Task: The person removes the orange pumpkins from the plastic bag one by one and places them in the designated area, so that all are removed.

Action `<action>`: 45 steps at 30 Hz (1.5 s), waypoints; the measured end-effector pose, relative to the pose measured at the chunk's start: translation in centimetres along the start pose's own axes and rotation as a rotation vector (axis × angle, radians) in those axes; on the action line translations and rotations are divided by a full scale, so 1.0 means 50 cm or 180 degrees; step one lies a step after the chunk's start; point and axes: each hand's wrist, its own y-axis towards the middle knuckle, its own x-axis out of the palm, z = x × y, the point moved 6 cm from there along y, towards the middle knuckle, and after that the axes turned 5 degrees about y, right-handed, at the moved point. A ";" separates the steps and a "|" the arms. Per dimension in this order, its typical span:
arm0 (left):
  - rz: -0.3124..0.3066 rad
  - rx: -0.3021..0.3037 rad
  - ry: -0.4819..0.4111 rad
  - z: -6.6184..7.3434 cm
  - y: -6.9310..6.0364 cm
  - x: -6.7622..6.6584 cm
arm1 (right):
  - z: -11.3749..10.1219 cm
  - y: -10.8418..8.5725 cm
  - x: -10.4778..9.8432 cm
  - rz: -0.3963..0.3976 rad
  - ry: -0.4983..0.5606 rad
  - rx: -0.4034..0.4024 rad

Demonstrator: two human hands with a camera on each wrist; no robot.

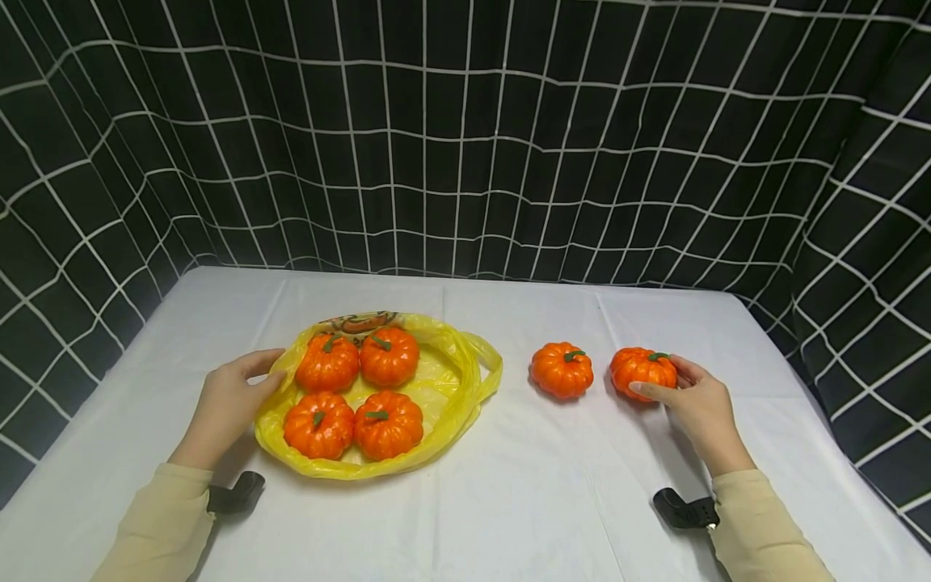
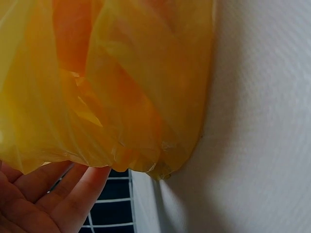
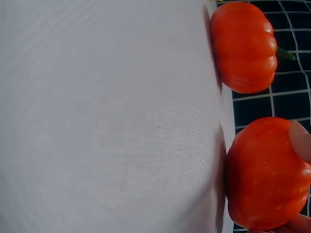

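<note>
On the right of the table my right hand grips a small orange pumpkin with a green stem, thumb on its near side and fingers behind. In the right wrist view the thumb lies on that pumpkin, which sits on or very close to the cloth. A yellow plastic bag lies spread wide on the left with several similar pumpkins inside. At its left rim my left hand touches the plastic. The left wrist view shows fairly straight fingers by the bag, their tips partly hidden.
Another orange pumpkin stands between the bag and the right hand. The bag's handle loop reaches out on its right side. White cloth covers the table, and a black curtain with white grid lines surrounds its back and sides.
</note>
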 end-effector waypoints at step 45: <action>0.0047 -0.0007 0.0005 -0.002 0.001 -0.005 | -0.105 -0.094 0.019 0.0170 -0.0003 -0.0741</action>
